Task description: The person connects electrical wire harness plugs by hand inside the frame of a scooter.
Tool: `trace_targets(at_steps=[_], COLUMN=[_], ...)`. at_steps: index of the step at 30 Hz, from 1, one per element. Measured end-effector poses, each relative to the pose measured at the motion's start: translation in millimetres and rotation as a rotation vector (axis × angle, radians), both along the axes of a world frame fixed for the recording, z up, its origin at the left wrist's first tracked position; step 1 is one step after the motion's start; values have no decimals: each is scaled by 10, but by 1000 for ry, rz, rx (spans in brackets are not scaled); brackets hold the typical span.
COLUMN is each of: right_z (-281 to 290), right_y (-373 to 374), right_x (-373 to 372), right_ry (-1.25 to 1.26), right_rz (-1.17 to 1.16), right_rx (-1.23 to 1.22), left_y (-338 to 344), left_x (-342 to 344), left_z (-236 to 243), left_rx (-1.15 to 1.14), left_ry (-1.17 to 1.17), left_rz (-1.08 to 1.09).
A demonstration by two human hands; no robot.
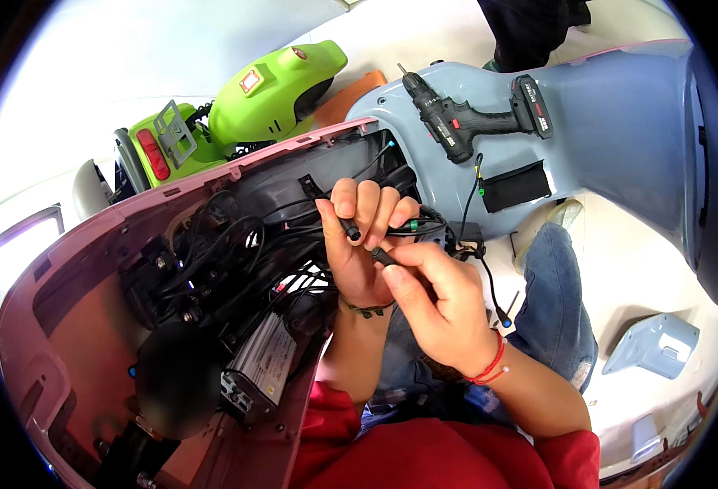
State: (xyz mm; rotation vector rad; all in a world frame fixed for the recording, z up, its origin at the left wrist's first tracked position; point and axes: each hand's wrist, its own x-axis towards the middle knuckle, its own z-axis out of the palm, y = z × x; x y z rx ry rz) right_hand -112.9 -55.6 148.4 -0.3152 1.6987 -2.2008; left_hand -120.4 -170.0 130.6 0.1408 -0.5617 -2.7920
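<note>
My left hand (365, 220) is closed around a black cable connector (351, 230), its round end facing toward my right hand. Between the thumb and fingers of my right hand (436, 293), a second black cable connector (382, 257) is pinched. The two connector ends are close together but apart. A green-ringed connector (411, 226) shows beside my left fingers, in front of a bundle of black cables (432, 224). Both hands are above the edge of an open scooter body with a pink shell (74, 269), full of black wiring.
A black cordless drill (465, 118) lies on the blue-grey scooter panel (611, 122), near a black pad (517, 187). A silver controller box (263, 359) sits inside the shell. A green scooter (269, 90) stands behind. On the floor lies a blue-grey cover piece (656, 346). Someone's dark-clothed leg (530, 28) appears at the top.
</note>
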Motion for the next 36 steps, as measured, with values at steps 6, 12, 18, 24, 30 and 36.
trace_targets(at_steps=[6, 12, 18, 24, 30, 36], right_z=[55, 61, 48, 5, -22, -21], right_y=[39, 66, 48, 70, 59, 75], right_x=[-97, -153, -155, -152, -139, -150], right_ry=[-21, 50, 54, 34, 0, 22], right_rz=[38, 75, 69, 104, 143, 156], right_rx=[7, 28, 25, 32, -2, -1], left_y=[-20, 4, -21, -22, -41, -35], left_x=[5, 6, 5, -3, -10, -8], left_z=[8, 12, 23, 38, 32, 41], left_rx=[-120, -259, -390, -464, -512, -508], left_ry=[-17, -64, -99, -137, -115, -110], left_rz=[14, 39, 56, 74, 55, 53])
